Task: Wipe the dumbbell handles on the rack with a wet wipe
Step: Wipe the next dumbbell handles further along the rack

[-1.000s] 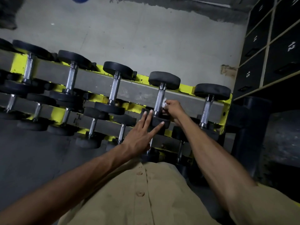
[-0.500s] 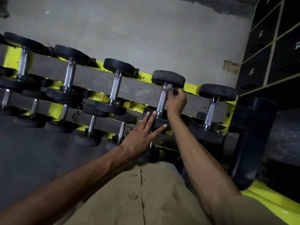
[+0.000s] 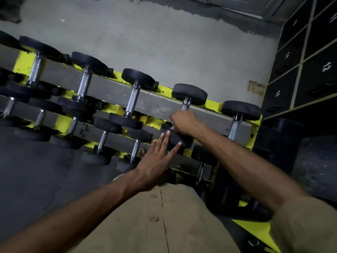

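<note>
A yellow and grey rack (image 3: 116, 94) holds several black dumbbells with chrome handles on two tiers. My right hand (image 3: 184, 122) is curled round the lower part of the handle of the fourth top-tier dumbbell (image 3: 189, 93); a sliver of white wet wipe (image 3: 172, 127) shows under its fingers. My left hand (image 3: 157, 161) lies flat with straight fingers, fingertips on that dumbbell's near black head (image 3: 182, 141). The rest of the wipe is hidden inside the right hand.
Another dumbbell (image 3: 240, 110) sits at the rack's right end. Black numbered lockers (image 3: 300, 70) stand at the right, with a dark cylinder (image 3: 284, 136) below them. Grey concrete floor (image 3: 164, 42) lies behind the rack, dark matting (image 3: 27, 170) in front.
My right hand slid from the top of the handle, near the far head, down to its lower end. My left hand stayed flat on the near head.
</note>
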Demonstrator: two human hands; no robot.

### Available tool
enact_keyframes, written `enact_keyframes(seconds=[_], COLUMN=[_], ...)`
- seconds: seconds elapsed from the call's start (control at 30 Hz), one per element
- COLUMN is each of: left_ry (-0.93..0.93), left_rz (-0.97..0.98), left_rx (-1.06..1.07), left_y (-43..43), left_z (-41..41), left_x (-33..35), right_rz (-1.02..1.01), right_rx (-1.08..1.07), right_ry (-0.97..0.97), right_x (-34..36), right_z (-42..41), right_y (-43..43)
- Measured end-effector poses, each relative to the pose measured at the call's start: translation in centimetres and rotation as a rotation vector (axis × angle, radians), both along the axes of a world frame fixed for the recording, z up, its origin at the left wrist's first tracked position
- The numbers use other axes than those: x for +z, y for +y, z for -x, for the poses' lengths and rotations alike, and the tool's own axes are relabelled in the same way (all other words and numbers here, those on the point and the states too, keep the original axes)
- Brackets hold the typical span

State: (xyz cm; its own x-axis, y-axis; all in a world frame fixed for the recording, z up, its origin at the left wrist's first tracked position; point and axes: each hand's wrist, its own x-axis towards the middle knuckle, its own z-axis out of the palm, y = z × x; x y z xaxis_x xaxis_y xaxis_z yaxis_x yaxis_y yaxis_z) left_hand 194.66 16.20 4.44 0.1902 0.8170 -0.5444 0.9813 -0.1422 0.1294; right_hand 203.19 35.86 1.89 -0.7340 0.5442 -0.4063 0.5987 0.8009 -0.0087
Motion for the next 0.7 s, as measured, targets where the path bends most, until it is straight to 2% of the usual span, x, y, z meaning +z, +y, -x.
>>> enact_keyframes(seconds=[0.1,0.17,0.23,0.37,0.47,0.57,0.7], left_ry=[-0.001,-0.006,-0.006,0.011,0.023,0.035,0.033], left_rz=[-0.009,-0.005,-0.014,0.023,0.032,0.037,0.030], left_rx=[0.026,0.042,0.053,0.035,0.023,0.011,0.019], left_y=[-0.2,-0.2,-0.1,0.1,0.4,0.4,0.4], left_z=[-0.4,-0.5,-0.6,-0.9,-0.8,-0.7,-0.9], left_x=[-0.4,-0.6,-0.7,-0.5,-0.3,-0.3,-0.3], right_rz=[-0.010,-0.105,-0.099,0.241,0.348,0.357,0.254], right_rx=[0.100,0.012,-0.063,0.037,0.049,0.021,0.061], right_ry=[-0.166,-0.173,-0.159,-0.392,-0.465,-0.393,-0.027], right_x=[1.7,2.5,2.9,3.1,4.2,4.1,2.2], right_z=[1.4,1.5,1.6,3.1,4.4,3.8,-0.8], right_y=[0.8,2.4,2.7,-0.3,-0.4,-0.2,-0.3])
